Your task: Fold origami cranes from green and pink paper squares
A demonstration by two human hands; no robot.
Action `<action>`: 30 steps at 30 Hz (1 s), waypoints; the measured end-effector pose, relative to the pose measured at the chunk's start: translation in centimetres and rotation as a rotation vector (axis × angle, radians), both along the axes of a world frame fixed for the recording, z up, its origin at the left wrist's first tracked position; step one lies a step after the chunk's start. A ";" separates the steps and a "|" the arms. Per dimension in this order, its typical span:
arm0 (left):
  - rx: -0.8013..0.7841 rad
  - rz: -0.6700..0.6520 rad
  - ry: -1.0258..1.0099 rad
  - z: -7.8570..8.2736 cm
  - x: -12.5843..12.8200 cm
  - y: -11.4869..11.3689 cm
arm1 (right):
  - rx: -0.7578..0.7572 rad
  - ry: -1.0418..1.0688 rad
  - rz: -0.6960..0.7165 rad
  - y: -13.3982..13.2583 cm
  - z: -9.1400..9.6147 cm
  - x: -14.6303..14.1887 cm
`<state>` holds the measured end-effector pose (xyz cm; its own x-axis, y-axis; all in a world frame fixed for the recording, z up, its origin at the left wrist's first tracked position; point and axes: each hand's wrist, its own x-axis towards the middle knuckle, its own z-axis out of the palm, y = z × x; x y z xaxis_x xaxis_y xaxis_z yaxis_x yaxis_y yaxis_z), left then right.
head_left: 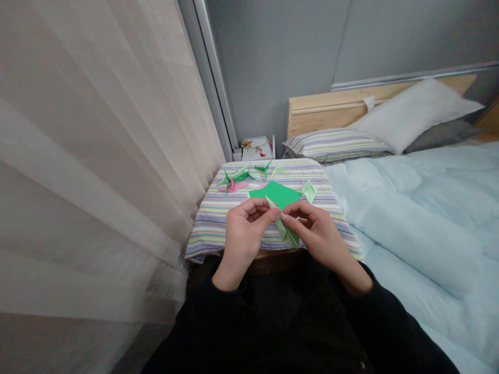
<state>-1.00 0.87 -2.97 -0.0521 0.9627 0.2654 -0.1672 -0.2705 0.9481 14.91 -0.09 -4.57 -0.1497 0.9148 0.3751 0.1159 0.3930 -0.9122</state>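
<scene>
Grey wall (pixel 280 57) at back. Pale curtain (pixel 109 135) hangs in folds at left. At right, wooden headboard (pixel 315 111), pillows (pixel 413 117), light-blue quilt (pixel 413 208). Striped cloth (pixel 210 223) covers table (pixel 273 254).

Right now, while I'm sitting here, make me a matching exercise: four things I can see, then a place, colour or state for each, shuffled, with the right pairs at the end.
1. Curtain
2. Nearest paper
3. Green sheet
4. Quilt

A. Pinched by left hand and right hand
B. Pale blue, at the right
C. Lying flat, beyond the hands
D. Hanging at the left

Pairs: 1-D, 2-A, 3-C, 4-B
</scene>
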 end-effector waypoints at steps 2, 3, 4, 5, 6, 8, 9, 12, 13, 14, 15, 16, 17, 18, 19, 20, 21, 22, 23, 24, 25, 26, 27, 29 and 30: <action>0.009 0.016 -0.014 -0.1 0.0 0.0 | -0.006 -0.016 0.004 -0.1 0.1 -0.1; 0.016 0.032 -0.021 -0.2 0.1 0.0 | -0.005 -0.014 -0.005 -0.2 0.1 -0.2; 0.023 0.049 -0.030 -0.3 0.1 0.0 | -0.004 -0.005 -0.019 -0.2 0.1 -0.3; 0.030 0.066 -0.043 -0.4 0.2 0.0 | -0.002 0.004 -0.034 -0.2 0.1 -0.4; 0.034 0.080 -0.061 -0.5 0.2 0.1 | -0.001 0.009 -0.045 -0.2 0.1 -0.5; 0.033 0.099 -0.101 -0.7 0.4 0.2 | 0.002 0.008 -0.059 -0.2 0.0 -0.7; 0.028 0.100 -0.119 -0.7 0.4 0.3 | 0.004 0.006 -0.064 -0.2 -0.1 -0.8; 0.005 0.088 -0.167 -1.0 0.3 0.6 | -0.001 0.011 -0.075 -0.1 -0.4 -0.7; 0.001 0.094 -0.187 -1.0 0.2 0.8 | -0.008 0.014 -0.081 0.0 -0.6 -0.6; 0.000 0.107 -0.207 -1.1 0.0 1.0 | -0.014 0.013 -0.089 0.1 -0.9 -0.4; 0.000 0.124 -0.224 -1.1 -0.1 1.1 | -0.016 0.005 -0.097 0.1 -1.1 -0.2; -0.001 0.138 -0.233 -1.1 -0.3 1.3 | -0.011 -0.009 -0.105 0.2 -1.3 -0.1; -0.003 0.145 -0.234 -1.1 -0.4 1.4 | 0.002 -0.027 -0.111 0.2 -1.4 0.1; -0.005 0.144 -0.229 -1.1 -0.5 1.5 | 0.020 -0.049 -0.114 0.1 -1.5 0.3; -0.007 0.140 -0.222 -1.1 -0.5 1.6 | 0.040 -0.073 -0.113 0.1 -1.6 0.4; -0.008 0.136 -0.217 -1.1 -0.6 1.6 | 0.059 -0.096 -0.111 0.0 -1.6 0.4; -0.008 0.133 -0.213 -1.0 -0.5 1.6 | 0.074 -0.116 -0.108 0.0 -1.5 0.4; -0.009 0.128 -0.206 -1.0 -0.5 1.5 | 0.084 -0.131 -0.106 0.0 -1.4 0.4; -0.012 0.120 -0.200 -1.0 -0.4 1.4 | 0.089 -0.137 -0.106 -0.1 -1.2 0.2; -0.018 0.104 -0.192 -0.9 -0.3 1.3 | 0.088 -0.134 -0.109 -0.1 -1.0 0.1; -0.029 0.080 -0.187 -0.9 -0.2 1.1 | 0.083 -0.125 -0.112 -0.1 -0.9 -0.1; -0.043 0.051 -0.184 -0.9 0.0 1.0 | 0.076 -0.118 -0.105 -0.1 -0.7 -0.2; -0.059 0.023 -0.183 -0.8 0.1 0.8 | 0.065 -0.116 -0.086 0.0 -0.5 -0.4; -0.085 -0.019 -0.186 -0.8 0.4 0.4 | 0.042 -0.117 -0.031 0.0 -0.3 -0.6; -0.093 -0.031 -0.187 -0.7 0.5 0.3 | 0.031 -0.111 -0.009 0.0 -0.2 -0.7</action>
<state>-0.50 1.17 -3.69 -0.0625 0.9845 0.1639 -0.3493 -0.1755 0.9204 14.21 -0.08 -4.81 -0.1836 0.9047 0.3844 0.2191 0.4189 -0.8812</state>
